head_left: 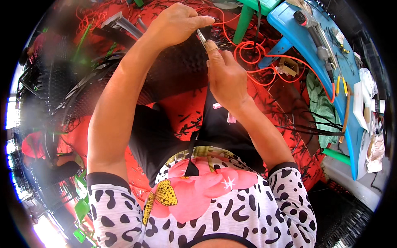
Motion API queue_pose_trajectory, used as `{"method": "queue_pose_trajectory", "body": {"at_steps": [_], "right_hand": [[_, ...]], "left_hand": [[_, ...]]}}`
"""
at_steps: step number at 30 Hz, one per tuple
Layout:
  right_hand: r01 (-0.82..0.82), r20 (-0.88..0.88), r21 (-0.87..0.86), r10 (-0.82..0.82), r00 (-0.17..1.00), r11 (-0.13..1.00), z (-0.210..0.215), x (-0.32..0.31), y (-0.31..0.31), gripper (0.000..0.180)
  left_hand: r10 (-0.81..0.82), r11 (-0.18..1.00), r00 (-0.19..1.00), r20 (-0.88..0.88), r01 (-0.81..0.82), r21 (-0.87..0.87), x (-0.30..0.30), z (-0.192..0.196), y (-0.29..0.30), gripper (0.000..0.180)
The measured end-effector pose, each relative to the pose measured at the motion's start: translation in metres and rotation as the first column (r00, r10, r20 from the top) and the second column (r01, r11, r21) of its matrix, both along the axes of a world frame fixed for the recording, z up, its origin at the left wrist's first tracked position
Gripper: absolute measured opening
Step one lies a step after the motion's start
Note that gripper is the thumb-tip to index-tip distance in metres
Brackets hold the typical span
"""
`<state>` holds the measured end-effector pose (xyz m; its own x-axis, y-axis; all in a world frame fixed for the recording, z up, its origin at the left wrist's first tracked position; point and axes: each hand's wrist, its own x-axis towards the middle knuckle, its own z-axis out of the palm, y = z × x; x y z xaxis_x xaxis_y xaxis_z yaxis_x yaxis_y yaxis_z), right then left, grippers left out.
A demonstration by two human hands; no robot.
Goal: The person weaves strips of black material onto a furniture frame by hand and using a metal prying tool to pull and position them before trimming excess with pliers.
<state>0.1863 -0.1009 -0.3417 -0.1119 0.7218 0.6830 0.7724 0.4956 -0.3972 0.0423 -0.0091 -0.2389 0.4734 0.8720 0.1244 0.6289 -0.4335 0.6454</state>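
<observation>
Between my two raised hands I see a small metal tool (202, 37), its long axis slanting from upper left to lower right. My left hand (175, 25) is curled shut on its upper end; my right hand (225, 76) pinches a black strap (205, 120) hanging straight down toward my lap. Right of my right hand, orange hose (252, 51) loops before a blue table (285, 18), crowding that side.
</observation>
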Motion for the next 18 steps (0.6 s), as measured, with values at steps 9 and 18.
{"method": "queue_pose_trajectory", "body": {"at_steps": [9,18], "right_hand": [[-0.282,0.23,0.087,0.256,0.939,0.955,0.022,-0.017,-0.012,0.036],[-0.227,-0.598,-0.189,0.071,0.798,0.955,-0.007,0.026,-0.007,0.031]], "left_hand": [[0.004,0.995,0.998,-0.057,-0.01,-0.101,-0.008,-0.015,0.015,0.023],[-0.024,1.0,0.999,0.038,0.024,0.009,-0.002,-0.008,0.007,0.033]]}}
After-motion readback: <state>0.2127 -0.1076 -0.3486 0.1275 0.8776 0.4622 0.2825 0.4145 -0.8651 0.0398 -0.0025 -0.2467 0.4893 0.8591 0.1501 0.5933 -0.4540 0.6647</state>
